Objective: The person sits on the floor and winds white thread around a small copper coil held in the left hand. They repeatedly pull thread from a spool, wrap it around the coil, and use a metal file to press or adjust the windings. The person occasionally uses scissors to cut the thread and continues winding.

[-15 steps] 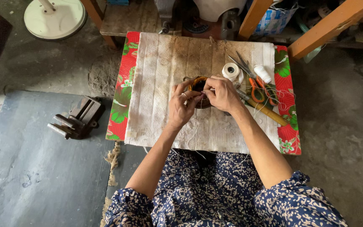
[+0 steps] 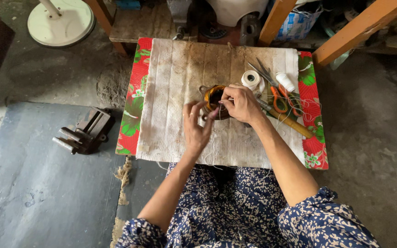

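On the low table (image 2: 175, 64), on its pale cloth, sits a round metal part with copper windings (image 2: 213, 98). The right hand (image 2: 242, 104) rests against its right side, fingertips pinched together, apparently on a thin thread; that detail is too fine to confirm. The left hand (image 2: 197, 126) lies just below it, fingers spread apart. Orange-handled scissors (image 2: 276, 94) and a white spool (image 2: 251, 80) lie to the right.

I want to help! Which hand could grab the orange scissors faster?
Probably the right hand. It rests on the round coil piece just beside the orange scissors. The left hand sits on the coil's far side, so it would have to cross over.
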